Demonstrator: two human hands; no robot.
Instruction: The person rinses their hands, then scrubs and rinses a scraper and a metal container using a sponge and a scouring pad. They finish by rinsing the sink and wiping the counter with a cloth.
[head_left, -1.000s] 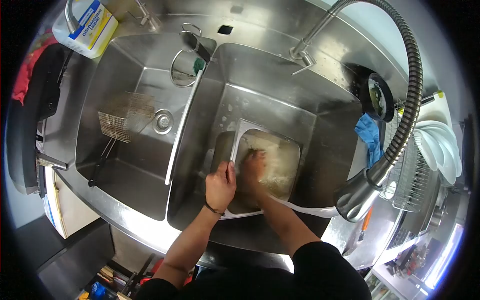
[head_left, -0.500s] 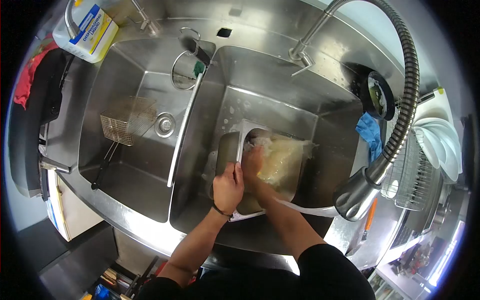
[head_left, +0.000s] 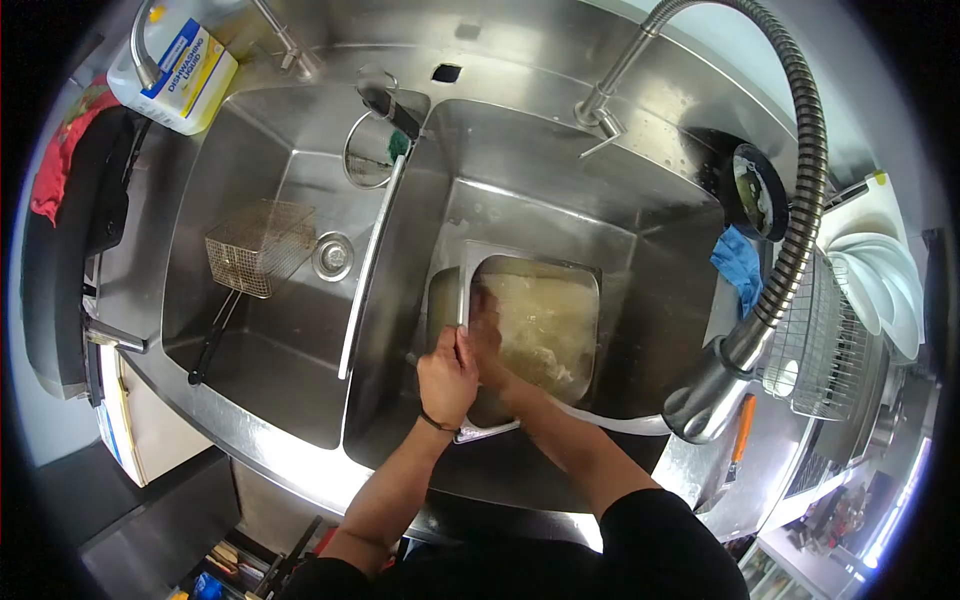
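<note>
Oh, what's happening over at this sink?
A person is working with both bare hands at a metal pan of cloudy water in the right-hand basin. The left hand grips the pan's near left rim, while the right hand is inside the pan, its fingers blurred. In the left-hand basin, a wire basket with a black handle lies beside the drain.

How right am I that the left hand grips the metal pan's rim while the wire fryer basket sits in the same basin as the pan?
Not quite: the head view shows the wire fryer basket in the other basin, the left one, beside the drain. The left hand does grip the metal pan's rim.
</note>
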